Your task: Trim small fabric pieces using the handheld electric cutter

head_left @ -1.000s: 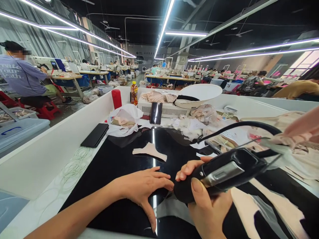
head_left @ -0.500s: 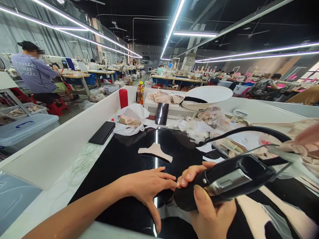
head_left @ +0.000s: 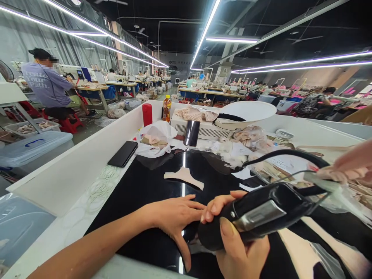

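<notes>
My left hand (head_left: 177, 217) lies flat on the glossy black work surface (head_left: 139, 193), fingers spread and thumb toward me. Its fingertips come close to the fingers of my right hand (head_left: 241, 248). That hand is wrapped round a black corded hand tool (head_left: 270, 213) with a silver panel on its side. The tool's rounded end points down and left; its underside is hidden. Beyond my left hand rests a beige, wing-shaped fabric piece (head_left: 184, 177). More beige pieces (head_left: 299, 252) lie at the lower right, partly behind my right hand and the tool.
A black cable (head_left: 279, 153) arches over the right side. Another hand (head_left: 351, 162), blurred, holds pale material there. A dark tablet-like slab (head_left: 122, 154), a plastic bag (head_left: 155, 141), a phone (head_left: 192, 133) and bagged fabric (head_left: 251, 135) line the edges. Pale loops (head_left: 100, 190) lie left.
The whole view has shifted slightly to the right. My right hand and the tool have moved a little left against the surface; my left hand stays spread in place.
</notes>
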Motion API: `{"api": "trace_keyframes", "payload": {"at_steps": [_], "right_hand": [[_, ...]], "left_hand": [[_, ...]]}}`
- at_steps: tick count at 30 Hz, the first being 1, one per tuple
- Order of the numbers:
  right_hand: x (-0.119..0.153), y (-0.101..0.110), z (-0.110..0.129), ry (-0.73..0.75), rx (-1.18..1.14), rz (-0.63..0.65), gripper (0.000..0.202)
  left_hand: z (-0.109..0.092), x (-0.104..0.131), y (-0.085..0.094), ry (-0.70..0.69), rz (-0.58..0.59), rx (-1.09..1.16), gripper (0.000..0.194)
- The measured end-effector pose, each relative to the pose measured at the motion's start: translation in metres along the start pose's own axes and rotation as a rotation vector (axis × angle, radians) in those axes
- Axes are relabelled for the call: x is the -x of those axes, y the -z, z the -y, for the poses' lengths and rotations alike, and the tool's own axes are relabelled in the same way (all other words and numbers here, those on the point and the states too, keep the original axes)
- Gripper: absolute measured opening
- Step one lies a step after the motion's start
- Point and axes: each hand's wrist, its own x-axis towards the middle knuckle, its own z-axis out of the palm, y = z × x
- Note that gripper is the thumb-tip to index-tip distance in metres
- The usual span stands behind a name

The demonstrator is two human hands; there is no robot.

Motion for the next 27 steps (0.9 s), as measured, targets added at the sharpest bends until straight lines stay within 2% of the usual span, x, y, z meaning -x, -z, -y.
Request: {"api": "trace_keyframes", "payload": {"at_steps": [3,5,6,10,13,17,22,25,27], "right_hand": [[-0.002,0.001,0.001,0.011,-0.007,0.008,0.038],[-0.006,0.005,0.004,0.026,-0.005,-0.008,0.034],[-0.009,0.007,0.006,0.036,-0.003,-0.023,0.033],[-0.022,0.02,0.016,0.069,-0.002,-0.12,0.032],[-0.028,0.029,0.024,0.079,0.01,-0.181,0.032],[-0.031,0.038,0.028,0.07,0.036,-0.247,0.033],[-0.03,0.043,0.027,0.092,0.083,-0.23,0.033],[-0.028,0.041,0.023,0.094,0.085,-0.209,0.03],[-0.026,0.038,0.021,0.092,0.077,-0.189,0.029]], "left_hand": [[-0.001,0.0,0.0,0.005,-0.006,-0.017,0.125],[-0.002,0.001,0.0,-0.017,-0.039,-0.034,0.117],[-0.002,0.002,0.001,-0.034,-0.061,-0.046,0.105],[-0.003,0.009,0.006,-0.075,-0.12,-0.095,0.036],[-0.001,0.014,0.01,-0.052,-0.12,-0.12,0.015],[0.003,0.019,0.018,-0.02,-0.119,-0.192,0.007],[0.005,0.024,0.032,0.004,-0.132,-0.346,0.011],[0.005,0.025,0.037,0.052,-0.199,-0.448,0.017],[0.003,0.025,0.036,0.108,-0.277,-0.487,0.029]]}}
